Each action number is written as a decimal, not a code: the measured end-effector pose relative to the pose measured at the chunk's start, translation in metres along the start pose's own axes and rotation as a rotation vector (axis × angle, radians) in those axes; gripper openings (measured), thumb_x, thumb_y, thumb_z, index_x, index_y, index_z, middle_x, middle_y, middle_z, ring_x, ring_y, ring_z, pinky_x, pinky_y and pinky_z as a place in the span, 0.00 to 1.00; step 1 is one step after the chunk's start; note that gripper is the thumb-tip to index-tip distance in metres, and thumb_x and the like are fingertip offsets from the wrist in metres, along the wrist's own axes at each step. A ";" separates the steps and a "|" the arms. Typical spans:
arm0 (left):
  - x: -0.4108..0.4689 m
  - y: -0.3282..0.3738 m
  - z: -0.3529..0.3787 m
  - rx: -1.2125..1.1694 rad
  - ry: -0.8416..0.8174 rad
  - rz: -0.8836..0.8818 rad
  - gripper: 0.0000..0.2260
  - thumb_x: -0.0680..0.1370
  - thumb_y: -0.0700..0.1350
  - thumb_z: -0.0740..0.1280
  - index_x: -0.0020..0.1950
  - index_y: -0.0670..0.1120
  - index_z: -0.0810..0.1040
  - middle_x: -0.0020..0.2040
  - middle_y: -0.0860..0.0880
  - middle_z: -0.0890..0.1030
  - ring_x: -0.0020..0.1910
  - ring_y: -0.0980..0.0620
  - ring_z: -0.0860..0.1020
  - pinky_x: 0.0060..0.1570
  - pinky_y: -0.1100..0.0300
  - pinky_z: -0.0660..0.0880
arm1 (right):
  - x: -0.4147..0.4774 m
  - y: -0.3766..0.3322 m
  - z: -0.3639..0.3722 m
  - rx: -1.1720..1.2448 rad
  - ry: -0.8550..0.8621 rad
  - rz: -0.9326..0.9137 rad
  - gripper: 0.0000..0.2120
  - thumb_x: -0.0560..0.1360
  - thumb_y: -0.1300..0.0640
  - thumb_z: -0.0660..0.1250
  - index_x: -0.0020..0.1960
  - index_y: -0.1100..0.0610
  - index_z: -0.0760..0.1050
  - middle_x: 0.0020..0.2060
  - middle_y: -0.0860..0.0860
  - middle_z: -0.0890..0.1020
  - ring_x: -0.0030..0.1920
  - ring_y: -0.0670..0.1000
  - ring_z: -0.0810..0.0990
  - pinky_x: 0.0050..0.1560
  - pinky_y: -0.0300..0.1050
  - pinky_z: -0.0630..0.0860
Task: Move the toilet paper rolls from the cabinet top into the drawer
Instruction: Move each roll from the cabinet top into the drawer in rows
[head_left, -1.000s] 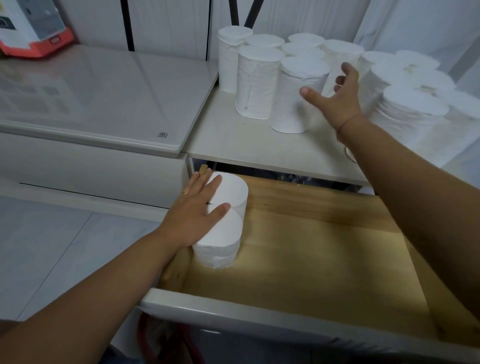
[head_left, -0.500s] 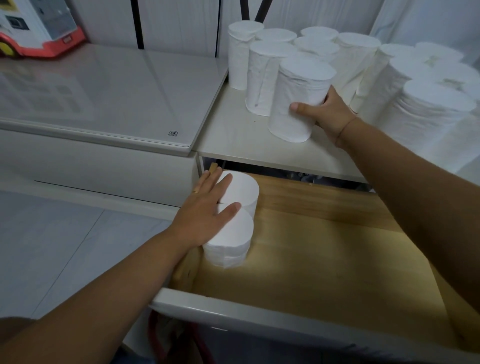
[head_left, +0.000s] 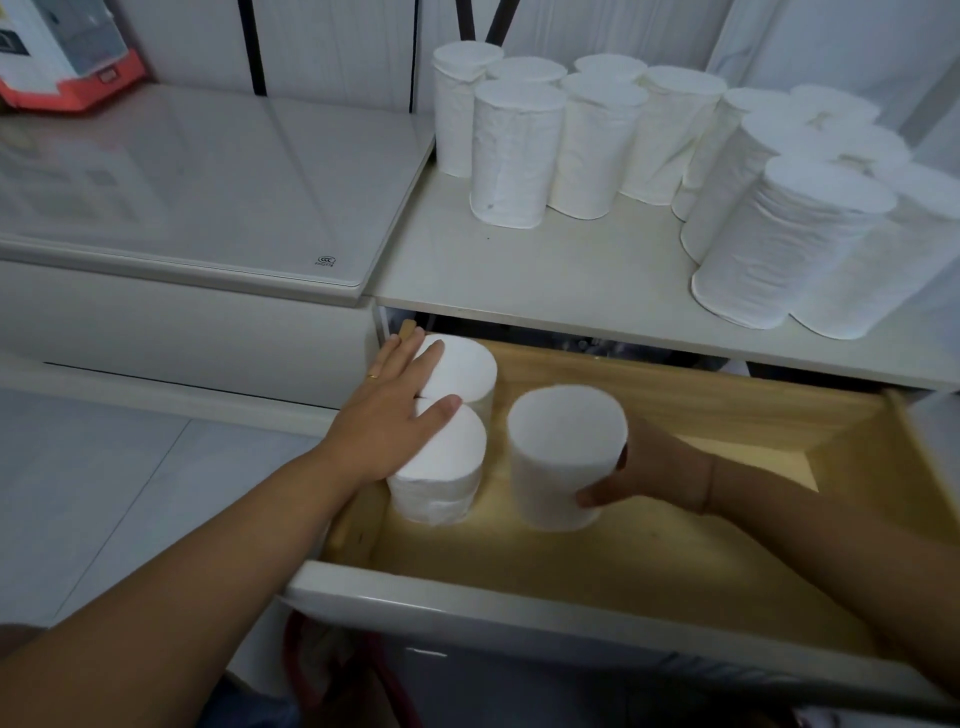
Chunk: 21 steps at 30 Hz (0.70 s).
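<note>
Two toilet paper rolls are stood upright in the near-left corner of the open wooden drawer, touching one another, one behind the other. The left hand is laid flat and open across their tops, fingers spread; nothing is gripped by it, and the pair appears to be steadied. A third roll is held upright by the right hand, whose grip is wrapped round the lower right side of the roll, thumb at the front. This roll is inside the drawer, just beside the two placed ones with a narrow gap between; whether its base is resting on the drawer floor cannot be told.

On the cabinet top a large group of remaining rolls is stood upright, well over ten as far as can be counted, clustered toward the back and the right edge. The task is therefore judged to be at an early stage: two rolls are stowed, a third is being set down, and most of the transfer is left. Most of the drawer floor is unfilled.
</note>
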<state>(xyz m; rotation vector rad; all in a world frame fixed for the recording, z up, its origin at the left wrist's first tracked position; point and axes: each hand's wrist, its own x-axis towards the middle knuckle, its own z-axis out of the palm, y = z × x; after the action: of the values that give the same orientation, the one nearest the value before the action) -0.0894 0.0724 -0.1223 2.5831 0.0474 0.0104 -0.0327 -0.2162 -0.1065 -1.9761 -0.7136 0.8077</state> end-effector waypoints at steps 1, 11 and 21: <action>0.000 0.000 0.000 0.004 -0.001 -0.003 0.30 0.78 0.62 0.55 0.76 0.57 0.49 0.77 0.61 0.41 0.74 0.60 0.39 0.71 0.52 0.49 | 0.001 0.009 0.007 -0.001 -0.023 0.022 0.41 0.60 0.60 0.79 0.65 0.40 0.63 0.62 0.41 0.75 0.64 0.42 0.73 0.67 0.52 0.71; -0.002 0.002 -0.001 0.011 0.003 0.000 0.29 0.78 0.62 0.55 0.77 0.57 0.49 0.77 0.60 0.41 0.74 0.60 0.39 0.70 0.55 0.48 | -0.010 0.011 0.002 0.346 -0.403 0.443 0.48 0.54 0.30 0.75 0.68 0.43 0.61 0.63 0.45 0.73 0.65 0.48 0.71 0.71 0.57 0.65; -0.003 0.003 -0.003 -0.004 0.003 -0.002 0.29 0.78 0.60 0.56 0.77 0.55 0.50 0.77 0.58 0.42 0.74 0.59 0.39 0.71 0.55 0.47 | 0.009 -0.016 0.073 0.624 -0.396 0.554 0.22 0.69 0.46 0.71 0.61 0.52 0.74 0.61 0.54 0.78 0.63 0.55 0.76 0.65 0.49 0.73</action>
<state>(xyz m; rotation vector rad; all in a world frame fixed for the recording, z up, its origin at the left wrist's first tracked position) -0.0923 0.0710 -0.1181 2.5793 0.0517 0.0139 -0.0853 -0.1664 -0.1254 -1.4480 -0.0711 1.5656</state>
